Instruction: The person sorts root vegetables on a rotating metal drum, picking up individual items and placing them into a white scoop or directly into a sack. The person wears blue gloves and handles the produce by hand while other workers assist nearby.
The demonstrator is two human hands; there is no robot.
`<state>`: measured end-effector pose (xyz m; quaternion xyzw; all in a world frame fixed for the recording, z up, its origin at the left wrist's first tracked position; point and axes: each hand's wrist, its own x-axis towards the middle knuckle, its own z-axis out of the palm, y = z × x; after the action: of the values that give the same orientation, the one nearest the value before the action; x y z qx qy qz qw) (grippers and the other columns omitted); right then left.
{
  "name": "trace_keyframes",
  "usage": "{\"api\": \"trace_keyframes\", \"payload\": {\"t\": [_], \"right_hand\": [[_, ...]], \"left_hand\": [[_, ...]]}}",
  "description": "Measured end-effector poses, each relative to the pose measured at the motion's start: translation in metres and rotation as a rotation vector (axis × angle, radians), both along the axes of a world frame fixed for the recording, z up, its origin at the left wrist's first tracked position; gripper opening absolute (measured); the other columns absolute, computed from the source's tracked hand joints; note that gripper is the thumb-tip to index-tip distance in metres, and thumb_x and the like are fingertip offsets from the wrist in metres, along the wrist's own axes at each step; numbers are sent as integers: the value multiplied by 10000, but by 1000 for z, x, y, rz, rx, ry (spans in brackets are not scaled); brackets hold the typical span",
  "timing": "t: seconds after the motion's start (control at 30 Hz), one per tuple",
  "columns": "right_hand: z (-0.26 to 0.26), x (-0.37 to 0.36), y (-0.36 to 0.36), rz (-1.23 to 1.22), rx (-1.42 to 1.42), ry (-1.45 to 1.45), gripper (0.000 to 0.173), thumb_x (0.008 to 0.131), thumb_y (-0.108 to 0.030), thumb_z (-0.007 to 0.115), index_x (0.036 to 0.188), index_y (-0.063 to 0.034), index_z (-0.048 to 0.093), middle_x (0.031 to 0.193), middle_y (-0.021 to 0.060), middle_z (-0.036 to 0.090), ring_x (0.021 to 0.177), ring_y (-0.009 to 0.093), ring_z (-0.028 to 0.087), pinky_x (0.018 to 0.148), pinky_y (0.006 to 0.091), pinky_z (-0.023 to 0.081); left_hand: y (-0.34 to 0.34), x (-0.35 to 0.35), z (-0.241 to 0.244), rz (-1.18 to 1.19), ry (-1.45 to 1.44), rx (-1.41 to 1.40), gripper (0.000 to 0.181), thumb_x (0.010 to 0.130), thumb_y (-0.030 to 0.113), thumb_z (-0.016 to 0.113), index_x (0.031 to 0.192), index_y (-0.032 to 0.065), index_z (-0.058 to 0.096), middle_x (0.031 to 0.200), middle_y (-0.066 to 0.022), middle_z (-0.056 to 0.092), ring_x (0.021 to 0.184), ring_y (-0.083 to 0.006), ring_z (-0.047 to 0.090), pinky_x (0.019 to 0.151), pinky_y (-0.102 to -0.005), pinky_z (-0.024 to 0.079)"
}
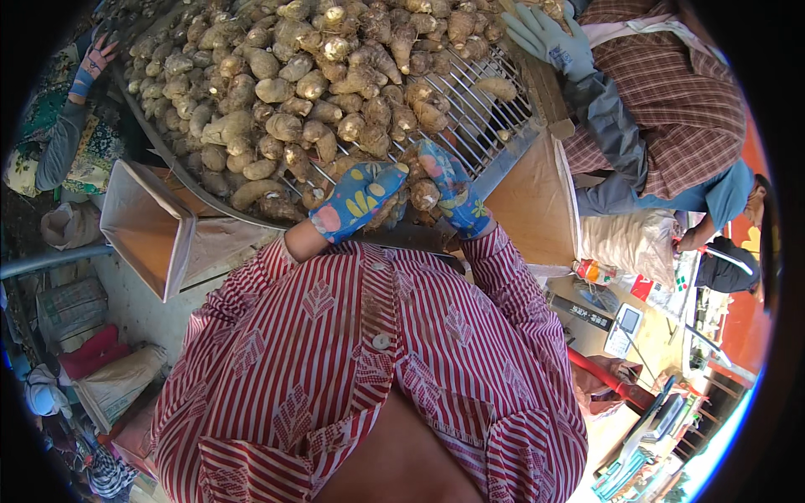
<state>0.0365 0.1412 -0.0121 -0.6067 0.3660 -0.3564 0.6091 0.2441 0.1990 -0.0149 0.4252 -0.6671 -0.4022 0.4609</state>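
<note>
A large heap of soil-covered taro corms (283, 94) lies before me on a sorting table with a metal-bar grate (475, 94). My left hand (358, 200), in a blue flower-patterned glove, is curled at the near edge of the heap. Its thumb is on top, and a brown corm (380, 219) shows partly under it, between thumb and fingers. Close by on the right is my right hand (454, 192) in a matching glove, fingers pointing away from me. A rounded corm (425, 195) lies against its palm side; the glove hides whether it is gripped.
Cloth-edged chutes stand left (148, 229) and right (534, 201) of the table. A co-worker's grey-gloved hand (553, 41) rests at the right rim, another person's gloved hand (94, 63) at the far left. Sacks (629, 242) and a weighing scale display (624, 330) are at right.
</note>
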Motion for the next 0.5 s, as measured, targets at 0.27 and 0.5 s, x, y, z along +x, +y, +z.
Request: {"api": "trace_keyframes", "payload": {"t": [0.27,0.5], "right_hand": [[-29,7,8,38,395,-429,611,1021,-402,620,1501,-61,455,1422,84,563,1275,176,574,1064,327,471],[2,26,4,-233,507,-489,664,1056,-425,524,1584,-93,300,1525,97,463,1363,225,507,1091,356,467]], "left_hand": [[1,4,-6,-265,855,704,287,1033,150,596,1279,9,639,959,-105,714,803,-157,702,667,-280,580],[-3,-3,52,127,82,394,451,957,378,705,1157,-16,620,802,-78,690,669,-201,670,606,-321,531]]}}
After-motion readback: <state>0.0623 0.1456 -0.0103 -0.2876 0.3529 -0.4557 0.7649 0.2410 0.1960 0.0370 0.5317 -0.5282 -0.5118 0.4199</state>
